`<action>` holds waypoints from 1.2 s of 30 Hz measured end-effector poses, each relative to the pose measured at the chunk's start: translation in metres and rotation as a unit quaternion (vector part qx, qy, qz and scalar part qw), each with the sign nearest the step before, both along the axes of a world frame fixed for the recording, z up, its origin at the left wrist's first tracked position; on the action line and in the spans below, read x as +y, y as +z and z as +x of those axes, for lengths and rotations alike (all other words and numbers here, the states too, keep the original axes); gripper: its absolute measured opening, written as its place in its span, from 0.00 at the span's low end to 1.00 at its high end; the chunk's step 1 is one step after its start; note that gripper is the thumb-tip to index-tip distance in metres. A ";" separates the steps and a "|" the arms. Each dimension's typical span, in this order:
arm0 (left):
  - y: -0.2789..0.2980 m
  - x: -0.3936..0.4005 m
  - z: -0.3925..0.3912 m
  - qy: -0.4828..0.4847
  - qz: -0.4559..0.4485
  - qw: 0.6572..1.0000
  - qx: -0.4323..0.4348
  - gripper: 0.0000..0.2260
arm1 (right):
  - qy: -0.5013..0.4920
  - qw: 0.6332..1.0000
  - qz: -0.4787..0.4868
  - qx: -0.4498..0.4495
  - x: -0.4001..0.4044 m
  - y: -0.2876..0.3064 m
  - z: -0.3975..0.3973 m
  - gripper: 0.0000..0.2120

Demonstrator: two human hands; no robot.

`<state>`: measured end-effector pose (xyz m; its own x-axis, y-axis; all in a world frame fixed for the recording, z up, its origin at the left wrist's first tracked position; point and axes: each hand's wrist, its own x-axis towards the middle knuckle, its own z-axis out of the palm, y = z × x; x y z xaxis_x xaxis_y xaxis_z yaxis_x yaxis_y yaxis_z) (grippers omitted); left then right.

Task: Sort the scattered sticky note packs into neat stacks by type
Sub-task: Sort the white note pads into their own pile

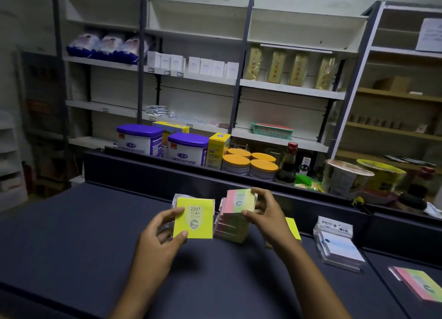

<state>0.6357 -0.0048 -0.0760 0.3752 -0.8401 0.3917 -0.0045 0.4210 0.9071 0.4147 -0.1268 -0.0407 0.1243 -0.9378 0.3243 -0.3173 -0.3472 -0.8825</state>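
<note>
Two hands sort sticky note packs on a dark counter point(71, 235)

The left hand point(159, 237) pinches a yellow pack point(194, 219) marked 2207 by its left edge, thumb and fingers curled round it, just left of the multicolour stack point(230, 225). The right hand point(264, 211) grips the pink, green and yellow pack point(240, 200) marked 2209 on top of that stack. Right of the stack, partly behind the right wrist, lies another yellow pack point(293, 229); further right stands a stack of white packs point(339, 247), and beyond it, near the counter's right edge, a lone multicolour pack point(417, 284). Behind the stack, past the counter's raised back rail, stand purple-lidded tins point(187, 148)
</note>
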 end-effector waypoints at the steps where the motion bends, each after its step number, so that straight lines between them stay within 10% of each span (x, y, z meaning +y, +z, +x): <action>1: 0.000 -0.001 0.002 -0.001 -0.001 1.000 0.003 0.20 | -0.004 1.000 0.005 0.010 -0.003 0.000 0.001 0.24; 23: 0.018 -0.025 -0.042 -0.055 0.009 0.998 -0.040 0.19 | -0.052 0.940 -0.062 0.333 0.004 0.012 -0.054 0.20; 36: 0.024 -0.087 -0.155 -0.061 0.050 0.965 -0.248 0.21 | -0.144 0.862 -0.042 0.484 0.033 0.023 -0.159 0.23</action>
<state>0.4807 -0.0921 -0.0520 0.0573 -0.9095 0.4117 -0.4050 0.3558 0.8422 0.2560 -0.0939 -0.0178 0.1407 -0.9532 0.2675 -0.9747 -0.1808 -0.1313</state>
